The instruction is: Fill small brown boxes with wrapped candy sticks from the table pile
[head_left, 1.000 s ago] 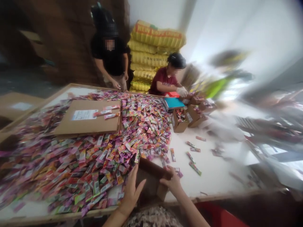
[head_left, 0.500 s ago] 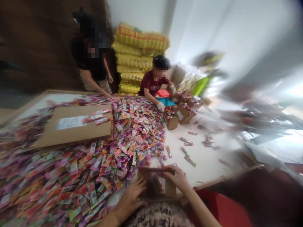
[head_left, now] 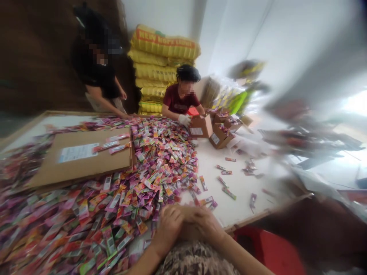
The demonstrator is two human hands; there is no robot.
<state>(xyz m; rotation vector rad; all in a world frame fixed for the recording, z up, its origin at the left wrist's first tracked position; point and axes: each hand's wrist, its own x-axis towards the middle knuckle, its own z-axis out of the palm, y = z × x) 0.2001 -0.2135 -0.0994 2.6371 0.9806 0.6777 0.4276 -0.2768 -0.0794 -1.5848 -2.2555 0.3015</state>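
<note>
Bottom centre of frame: left hand (head_left: 169,226) and right hand (head_left: 207,225) cupped side by side over small brown box (head_left: 190,232), mostly hidden. Best pressed evenly with both palms, clear of sachet pile (head_left: 114,206) at left

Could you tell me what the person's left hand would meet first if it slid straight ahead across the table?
Most likely the big heap of sachets. The left hand lies at the near table edge, fingers pointing forward against the right hand, with the heap's near edge just beyond; depth is hard to judge.
</note>
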